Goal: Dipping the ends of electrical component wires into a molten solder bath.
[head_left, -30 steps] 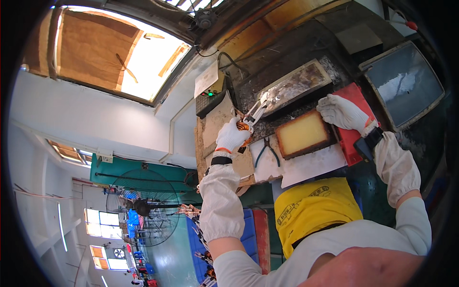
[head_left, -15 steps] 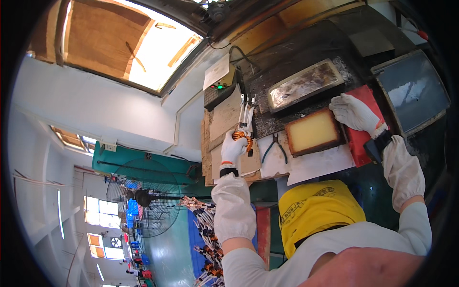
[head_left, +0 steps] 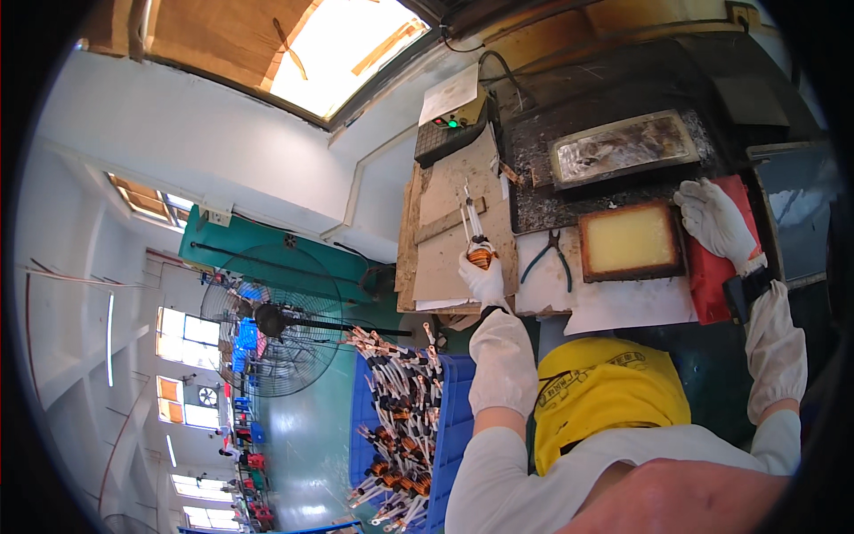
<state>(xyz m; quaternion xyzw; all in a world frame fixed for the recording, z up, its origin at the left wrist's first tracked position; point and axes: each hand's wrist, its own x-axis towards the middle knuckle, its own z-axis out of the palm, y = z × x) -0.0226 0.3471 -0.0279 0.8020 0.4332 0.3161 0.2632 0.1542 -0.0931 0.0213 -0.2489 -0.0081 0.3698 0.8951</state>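
Note:
My left hand [head_left: 485,283], in a white glove, is closed around a copper-wound coil [head_left: 481,256]. Several white-sleeved leads [head_left: 473,218] stick out from the coil, away from me, over a cardboard-covered board [head_left: 445,276]. My right hand [head_left: 714,221], gloved too, lies over the edge of a red sheet [head_left: 712,289] with its fingers stretched out and nothing visible in them. Between my hands sit pliers [head_left: 551,258] with dark green handles and a brown-rimmed tray [head_left: 589,271] of yellowish solid material. Beyond that tray stands a rectangular metal pot [head_left: 559,165] with a shiny, silvery surface.
A control box [head_left: 458,117] with a green light stands at the back left. To the left of my body, a blue crate [head_left: 455,400] is heaped with similar coils [head_left: 405,432]. Further left is a large fan [head_left: 271,320]. White paper [head_left: 623,307] lines the bench's front edge.
My left hand has drawn the coil nearer to me, away from the pot. The view has shifted left, bringing more of the blue crate into sight. My right hand stays by the red sheet.

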